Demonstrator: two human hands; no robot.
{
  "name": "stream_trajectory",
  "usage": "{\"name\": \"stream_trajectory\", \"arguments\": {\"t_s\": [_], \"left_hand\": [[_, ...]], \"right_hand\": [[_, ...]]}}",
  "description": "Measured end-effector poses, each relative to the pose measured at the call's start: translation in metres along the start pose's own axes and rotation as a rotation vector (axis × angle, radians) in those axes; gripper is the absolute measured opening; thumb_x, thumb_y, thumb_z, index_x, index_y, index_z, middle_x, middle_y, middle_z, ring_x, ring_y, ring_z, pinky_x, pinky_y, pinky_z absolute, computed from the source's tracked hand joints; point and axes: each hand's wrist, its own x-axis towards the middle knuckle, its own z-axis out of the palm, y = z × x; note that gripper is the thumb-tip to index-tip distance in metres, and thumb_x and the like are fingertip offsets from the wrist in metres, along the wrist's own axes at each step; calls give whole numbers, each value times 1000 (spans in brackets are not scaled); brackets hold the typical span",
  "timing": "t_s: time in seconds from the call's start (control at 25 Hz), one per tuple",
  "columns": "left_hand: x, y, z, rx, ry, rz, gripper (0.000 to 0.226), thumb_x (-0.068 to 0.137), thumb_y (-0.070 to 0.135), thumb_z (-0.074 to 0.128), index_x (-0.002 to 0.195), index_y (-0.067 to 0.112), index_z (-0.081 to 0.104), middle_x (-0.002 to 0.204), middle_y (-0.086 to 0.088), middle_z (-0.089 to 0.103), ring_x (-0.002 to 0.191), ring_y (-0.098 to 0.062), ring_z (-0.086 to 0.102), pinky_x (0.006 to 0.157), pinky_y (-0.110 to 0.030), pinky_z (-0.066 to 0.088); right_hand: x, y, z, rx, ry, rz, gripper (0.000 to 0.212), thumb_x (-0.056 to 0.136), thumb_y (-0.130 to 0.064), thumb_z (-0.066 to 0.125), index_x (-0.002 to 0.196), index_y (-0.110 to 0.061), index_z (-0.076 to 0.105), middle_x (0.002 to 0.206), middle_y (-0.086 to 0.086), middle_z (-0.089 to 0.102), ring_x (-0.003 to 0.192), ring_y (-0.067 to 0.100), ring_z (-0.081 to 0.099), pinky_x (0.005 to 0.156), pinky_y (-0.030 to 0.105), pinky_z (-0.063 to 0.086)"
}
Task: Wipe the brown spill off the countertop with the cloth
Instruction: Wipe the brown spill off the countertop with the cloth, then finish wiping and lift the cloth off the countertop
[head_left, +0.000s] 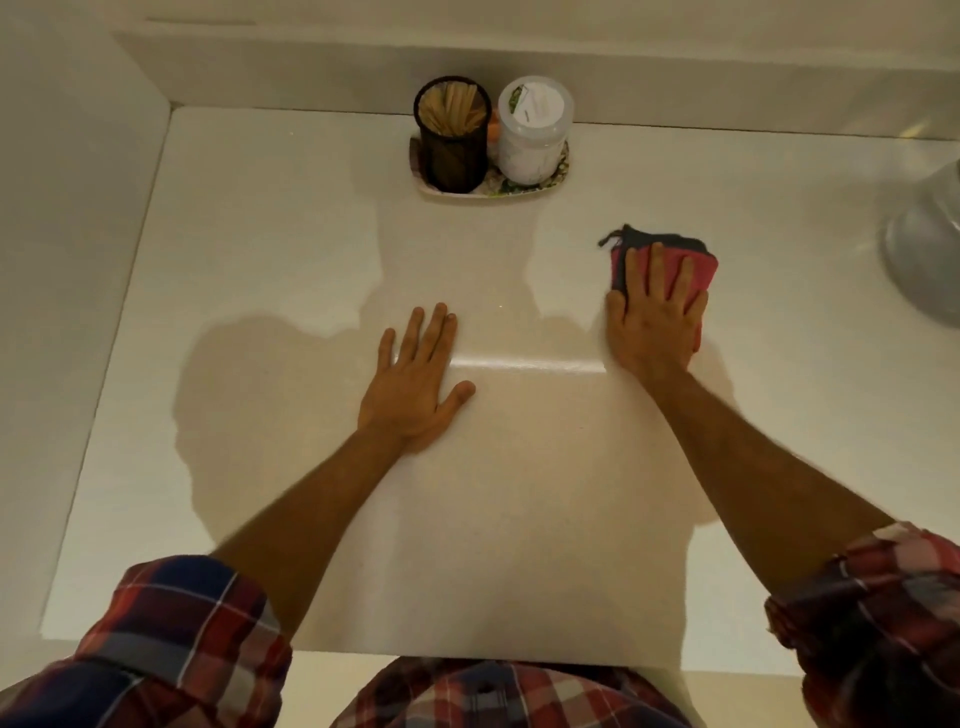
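Fingers, right hand (655, 317): spread flat and pressing down on top of the cloth, thumb lying off its left side on the countertop.
Fingers, left hand (415, 384): extended and held close together, thumb splayed to the right; palm flat on the bare surface, holding nothing.
Cloth (670, 257): pink with a dark grey layer or border, folded into a small pad; a dark corner pokes out at its far left. Sits under the right hand, right of centre on the countertop, nearer the back edge than the front.
Brown spill: no distinct brown patch can be made out; the surface shows only shadow and a bright glare streak between the two hands.
Countertop (291, 249): pale, glossy, bounded by a wall along the left edge and a low upstand along the back edge.
Forearms: bare, reaching in from the front edge, with rolled plaid sleeves (171, 629) in red, blue and white.
Tray (524, 188): small, patterned, at the middle of the back edge, well apart from both hands.
Mesh cup (453, 150): black, upright on the tray's left half, filled with wooden sticks.
Jar (531, 140): white-lidded, translucent, upright on the tray's right half, just beside the cup.
Object at right edge (924, 244): greyish, rounded, blurred; identity unclear.
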Motion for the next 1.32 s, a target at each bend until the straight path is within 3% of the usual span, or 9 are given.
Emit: {"name": "stream_trajectory", "arguments": {"t_s": [0.12,0.32,0.56,0.68,0.88,0.96,1.04,1.2,1.32], "left_hand": [[-1,-3,0,-16,1,1,83,97,66,18,159,19,-9,170,-2,-8,155,-22,-11,124,-54,3],[1,-2,0,-68,24,-41,94,92,74,16,158,15,-14,169,-8,-12,155,-20,-13,125,-51,1],[-1,-6,-11,-99,-46,-17,97,87,80,12,159,19,-11,168,-4,-15,154,-20,-19,125,-52,-3],[-4,9,-28,-254,-79,-70,105,80,87,10,159,21,-10,168,0,-17,151,-16,-24,124,-51,-5],[-34,31,-27,-424,18,-197,96,87,81,26,160,24,0,168,8,-8,151,-11,-20,124,-42,-4],[-38,55,-29,-441,27,-188,88,93,72,33,161,25,3,166,13,-4,150,-6,-18,125,-43,0],[-35,87,-35,-457,56,-172,82,96,64,40,161,24,10,167,11,4,150,-3,-13,125,-41,3],[-26,151,-52,-482,80,-137,69,99,50,50,158,24,25,166,2,23,155,-17,6,122,-37,10],[-23,199,-56,-576,43,-146,60,99,41,55,154,23,37,160,-3,38,151,-22,25,119,-32,19]], "right_hand": [[3,-56,0,6,8,-131,60,103,-45,29,158,-23,21,166,11,23,151,46,13,119,66,14],[-57,-146,19,-29,-48,-639,60,102,-51,28,157,-27,24,166,7,24,153,41,9,120,65,14],[-108,-75,27,-57,-120,-875,62,102,-57,27,158,-34,13,169,0,13,155,33,1,123,60,3],[-139,-3,6,-125,-141,-777,63,101,-57,26,159,-35,13,169,-1,12,155,34,0,122,63,5],[-144,101,-20,-78,-178,-367,66,101,-53,37,159,-32,13,169,2,12,154,37,4,120,57,16],[-147,121,-35,3,-63,-383,60,100,-35,51,155,-20,33,163,9,30,150,41,23,116,58,30],[-147,134,-40,140,121,-454,48,89,-5,64,136,-2,58,140,21,59,131,46,52,103,59,48],[-137,138,-72,778,-43,-17,43,97,3,44,131,-15,63,104,13,73,90,34,70,80,37,57],[-132,142,-91,1419,-152,279,41,97,9,39,120,-9,68,109,16,71,94,34,66,94,49,54]]}}
